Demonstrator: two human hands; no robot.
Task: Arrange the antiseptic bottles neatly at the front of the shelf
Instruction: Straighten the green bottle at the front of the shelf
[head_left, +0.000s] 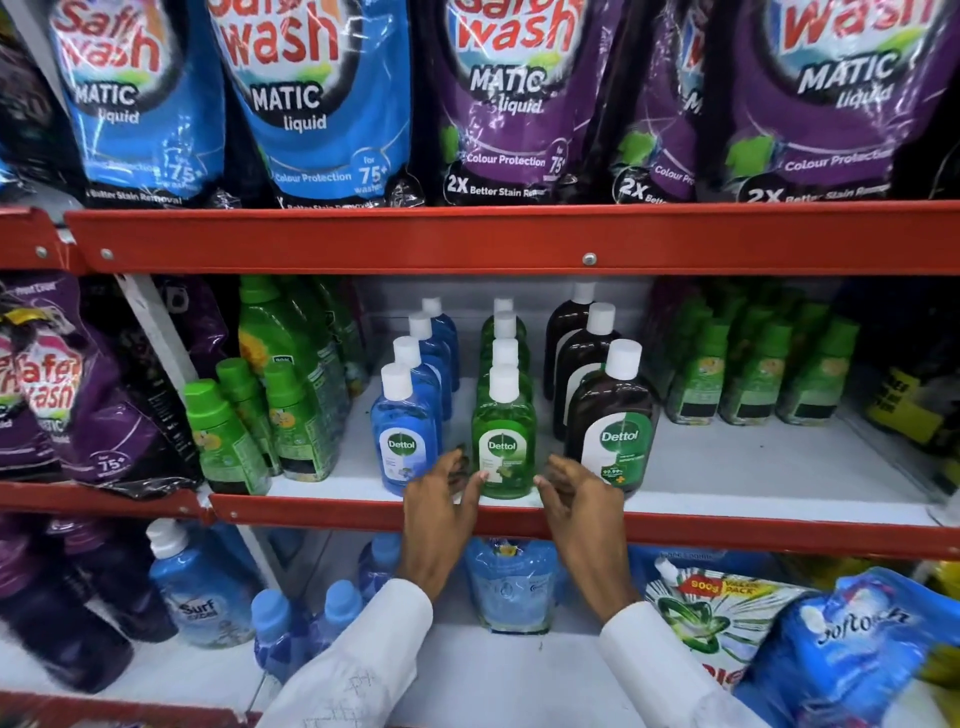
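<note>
Three rows of white-capped Dettol antiseptic bottles stand on the middle shelf (727, 467): blue ones led by the front blue bottle (400, 431), green ones led by the front green bottle (503, 431), and larger brown ones led by the front brown bottle (613, 421). My left hand (441, 504) is at the shelf's front edge, thumb touching the green bottle's lower left side. My right hand (582, 499) hovers just right of that bottle, fingers apart, between it and the brown one. Neither hand holds a bottle.
Green detergent bottles (244, 431) crowd the left of the shelf and more green bottles (758, 374) stand at the right. Detergent pouches (322, 104) fill the shelf above. Blue bottles and pouches (509, 582) sit on the shelf below. The red shelf lip (779, 530) runs across.
</note>
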